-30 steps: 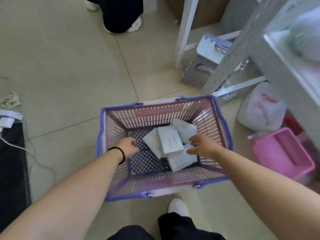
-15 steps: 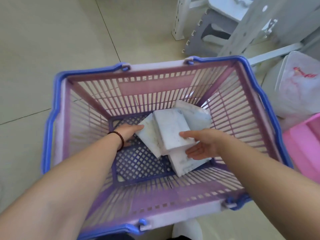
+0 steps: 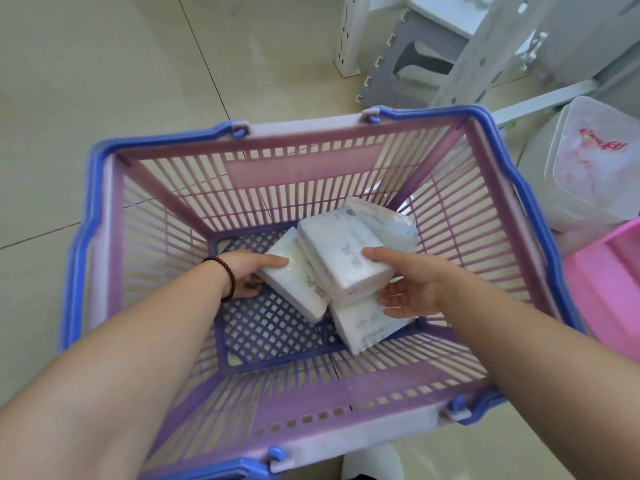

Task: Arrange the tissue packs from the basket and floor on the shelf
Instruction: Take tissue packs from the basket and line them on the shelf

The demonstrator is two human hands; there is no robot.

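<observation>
Fills the frame now: purple shopping basket with blue handles [image 3: 512,188], far closer than a second ago, when the whole rim sat small at centre. Stands on pale tiled floor [image 3: 104,98], with white shelf uprights [image 3: 346,32] at 12 o'clock, a clear lidded tub [image 3: 595,174] at 3 o'clock, a pink bin [image 3: 609,289] just below it.

Lying at the basket's mesh bottom, toward 2 o'clock of its floor: four white tissue packs, stacked loosely and overlapping. No pack yet on the shelf.

Reaching deeper than half a second ago, left hand [image 3: 249,271], beaded bracelet [image 3: 225,277] at the wrist, now grasps the left tissue pack [image 3: 294,282], thumb on top, fingers tucked beneath. Right hand [image 3: 408,289] now clamps the top tissue pack [image 3: 343,251], thumb pressed on its upper face, fingers cupped under the near end, where earlier only hovering beside it.

Signals, by appearance, the pickup stage: both grips set, lift toward the shelf likely next. Two more packs, far pack [image 3: 388,223] and bottom pack [image 3: 363,323], left for another trip.
</observation>
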